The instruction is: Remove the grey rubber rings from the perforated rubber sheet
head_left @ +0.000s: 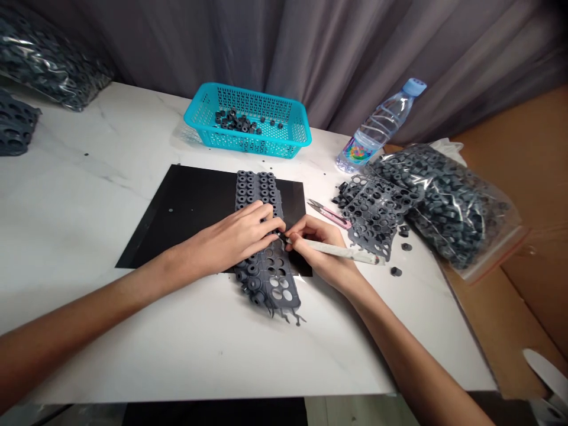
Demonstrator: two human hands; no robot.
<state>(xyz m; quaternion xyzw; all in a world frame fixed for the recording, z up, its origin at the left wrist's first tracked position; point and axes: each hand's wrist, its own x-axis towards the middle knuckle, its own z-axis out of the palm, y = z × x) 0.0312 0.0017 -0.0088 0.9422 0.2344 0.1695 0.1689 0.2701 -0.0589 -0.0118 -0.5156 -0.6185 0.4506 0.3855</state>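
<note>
At the far left, a clear bag of dark pieces sits on the white table, with a dark holed chunk at the frame's edge just in front of it. Next comes a black mat, crossed by the person's left forearm. The left hand lies palm down across the middle of a dark grey moulded sheet, its fingers bent and the fingertips near the sheet's right edge; whether they pinch anything beneath cannot be told. Beyond the mat stands a turquoise basket with small dark pieces inside. The sheet runs away from the person under that hand: its far part, set with rows of ring-shaped pieces, rests on the mat, while its near end, with open holes on the right side, reaches past the mat onto the table.

Right of the sheet, the right hand is closed on a pale pen-like tool, whose tip meets the sheet's right edge beside the left fingertips. Pink-handled snips lie just beyond, then a water bottle, perforated scraps, loose pieces and another filled bag against cardboard.
</note>
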